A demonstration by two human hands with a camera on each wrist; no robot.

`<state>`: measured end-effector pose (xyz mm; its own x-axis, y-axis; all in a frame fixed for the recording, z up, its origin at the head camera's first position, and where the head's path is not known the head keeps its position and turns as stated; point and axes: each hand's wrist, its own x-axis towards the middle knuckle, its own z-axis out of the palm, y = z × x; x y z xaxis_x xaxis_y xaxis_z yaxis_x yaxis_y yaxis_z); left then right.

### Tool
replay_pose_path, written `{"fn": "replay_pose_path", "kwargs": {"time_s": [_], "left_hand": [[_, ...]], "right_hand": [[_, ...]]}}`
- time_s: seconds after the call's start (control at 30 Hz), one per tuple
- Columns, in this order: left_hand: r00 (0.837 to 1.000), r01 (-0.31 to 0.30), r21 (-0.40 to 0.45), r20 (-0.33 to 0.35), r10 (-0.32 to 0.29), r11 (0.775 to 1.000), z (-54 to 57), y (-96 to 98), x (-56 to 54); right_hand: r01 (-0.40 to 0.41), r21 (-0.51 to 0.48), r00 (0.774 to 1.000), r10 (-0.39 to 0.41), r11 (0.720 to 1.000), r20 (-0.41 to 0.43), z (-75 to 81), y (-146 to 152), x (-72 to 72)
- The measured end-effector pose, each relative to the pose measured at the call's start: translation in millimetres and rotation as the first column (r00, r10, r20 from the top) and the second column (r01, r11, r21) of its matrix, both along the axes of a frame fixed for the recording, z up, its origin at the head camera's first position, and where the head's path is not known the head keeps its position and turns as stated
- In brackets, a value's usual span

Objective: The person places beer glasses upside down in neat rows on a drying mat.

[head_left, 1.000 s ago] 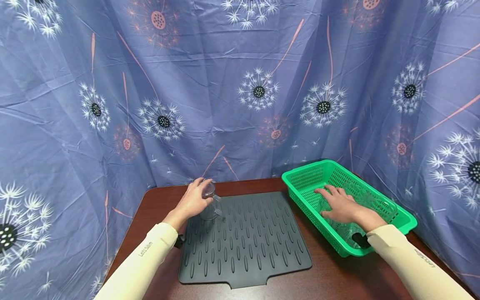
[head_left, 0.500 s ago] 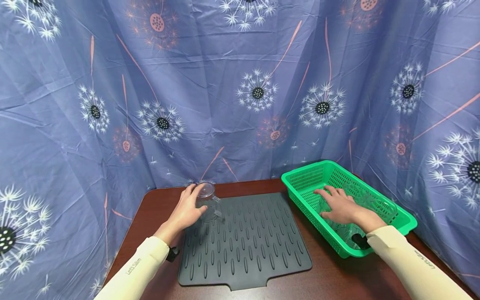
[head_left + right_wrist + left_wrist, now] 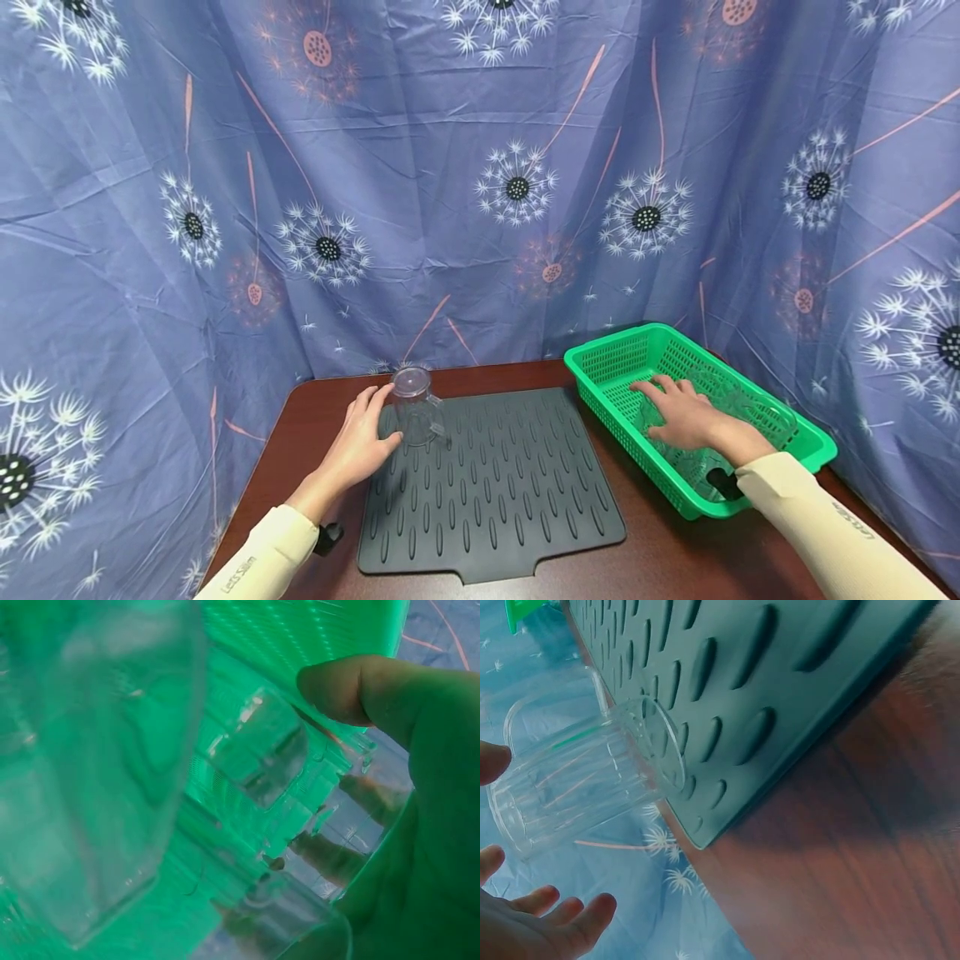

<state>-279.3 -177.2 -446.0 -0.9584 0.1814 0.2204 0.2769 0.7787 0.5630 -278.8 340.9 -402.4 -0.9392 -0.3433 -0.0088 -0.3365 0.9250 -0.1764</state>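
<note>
A clear mug (image 3: 418, 412) stands upside down on the back left of the dark grey drying mat (image 3: 495, 492), its handle to the right. My left hand (image 3: 348, 450) is just left of it, fingers spread and curved; in the left wrist view a gap shows between the fingertips (image 3: 600, 909) and the mug. My right hand (image 3: 692, 417) reaches into the green basket (image 3: 611, 433), thumb and fingers around a clear mug (image 3: 259, 754). The fingers show through its wall, and glare blurs its outline.
More clear drinkware (image 3: 761, 408) lies in the basket at the right of the brown table (image 3: 577, 575). Close to the right wrist camera stands another clear vessel (image 3: 90, 772). A blue dandelion-print curtain (image 3: 465, 208) hangs behind the table.
My left hand has let go of the upside-down mug and drawn back to the left and toward me. The mug stays on the mat. My right hand has hardly moved.
</note>
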Motion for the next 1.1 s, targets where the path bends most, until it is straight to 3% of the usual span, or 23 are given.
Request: {"fn": "replay_pose_path", "kwargs": {"time_s": [0.23, 0.43, 0.73, 1.1], "left_hand": [[0.997, 0.002, 0.007, -0.072, -0.001, 1.0, -6.6, -0.1, 15.0], [0.997, 0.004, -0.003, -0.082, -0.004, 1.0, -11.5, 2.4, 27.7], [1.0, 0.018, -0.023, 0.013, -0.017, 1.0, -22.8, 8.3, 43.4], [0.998, 0.055, -0.076, 0.039, -0.052, 0.996, -38.5, 14.8, 51.3]], "right_hand": [[-0.014, -0.006, 1.0, 0.013, 1.0, -0.014, 2.8, 1.6, 1.3], [-0.018, -0.004, 1.0, 0.018, 1.0, -0.023, 2.0, 3.6, -0.7], [-0.009, 0.002, 1.0, 0.009, 1.0, -0.011, 3.5, 5.8, -1.8], [-0.001, 0.027, 1.0, 0.002, 1.0, -0.02, 4.3, 8.7, -4.2]]}}
